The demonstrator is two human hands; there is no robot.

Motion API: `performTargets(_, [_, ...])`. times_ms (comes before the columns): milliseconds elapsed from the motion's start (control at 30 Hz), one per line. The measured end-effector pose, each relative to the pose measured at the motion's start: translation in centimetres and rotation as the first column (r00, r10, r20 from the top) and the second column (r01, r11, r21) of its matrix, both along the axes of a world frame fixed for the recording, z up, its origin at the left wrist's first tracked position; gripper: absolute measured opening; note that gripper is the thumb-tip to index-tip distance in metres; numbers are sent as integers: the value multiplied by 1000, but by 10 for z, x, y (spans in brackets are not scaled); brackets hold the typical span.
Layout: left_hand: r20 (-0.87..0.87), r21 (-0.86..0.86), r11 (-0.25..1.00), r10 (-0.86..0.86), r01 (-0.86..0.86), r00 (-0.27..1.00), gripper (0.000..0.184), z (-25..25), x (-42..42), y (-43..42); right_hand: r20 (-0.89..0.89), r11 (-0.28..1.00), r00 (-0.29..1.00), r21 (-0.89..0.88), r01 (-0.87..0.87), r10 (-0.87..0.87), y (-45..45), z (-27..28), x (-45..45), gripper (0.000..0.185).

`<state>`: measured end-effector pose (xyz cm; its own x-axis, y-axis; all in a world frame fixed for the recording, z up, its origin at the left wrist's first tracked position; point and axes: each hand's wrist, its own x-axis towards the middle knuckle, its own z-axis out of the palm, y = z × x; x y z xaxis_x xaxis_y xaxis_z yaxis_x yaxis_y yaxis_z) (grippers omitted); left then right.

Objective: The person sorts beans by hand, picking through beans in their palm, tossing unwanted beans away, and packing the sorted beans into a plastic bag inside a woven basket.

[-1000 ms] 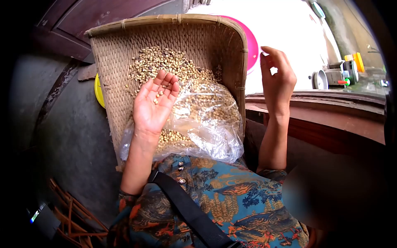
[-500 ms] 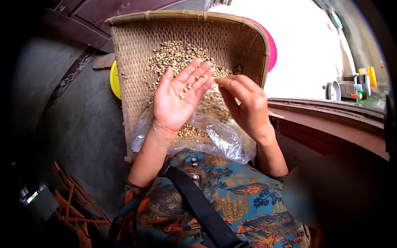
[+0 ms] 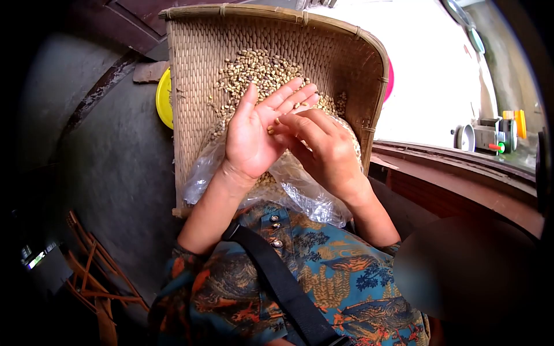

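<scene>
My left hand (image 3: 251, 138) is palm up with its fingers stretched out flat, above a woven basket (image 3: 187, 86). A few pale tan beans (image 3: 270, 130) lie loose on its palm and near its fingers. My right hand (image 3: 326, 147) reaches over that palm from the right. Its thumb and fingertips are drawn together in a pinch right beside the beans; whether one is between them is hidden. Below both hands, a clear plastic bag (image 3: 309, 199) with more beans lies in the near part of the basket. A heap of beans (image 3: 254, 72) is spread behind the hands.
A yellow round object (image 3: 164, 99) shows at the basket's left, and a pink one (image 3: 390, 81) at its right. A wooden ledge (image 3: 450, 173) runs along the right side. Folding wooden legs (image 3: 95, 271) stand at lower left on the grey floor.
My right hand has moved left and down, bringing its fingertips from beside the left fingers onto the left palm. The view has shifted slightly; the left hand stays palm up with beans.
</scene>
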<state>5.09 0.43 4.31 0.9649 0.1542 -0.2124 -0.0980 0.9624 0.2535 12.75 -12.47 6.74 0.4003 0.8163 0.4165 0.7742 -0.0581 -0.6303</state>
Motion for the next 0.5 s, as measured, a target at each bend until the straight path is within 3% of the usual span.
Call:
performTargets(233, [-24, 142, 990, 14, -10, 1000, 77, -9, 1, -6, -74, 986, 997, -167, 22, -35, 11, -7, -8, 24])
performTargets(333, [-68, 173, 985, 28, -16, 997, 78, -11, 2, -8, -191, 982, 980, -186, 21, -57, 13, -10, -4, 23])
performTargets(500, [-127, 308, 951, 60, -19, 990, 76, -13, 2, -11, -220, 978, 968, -196, 77, -120, 17, -13, -6, 21])
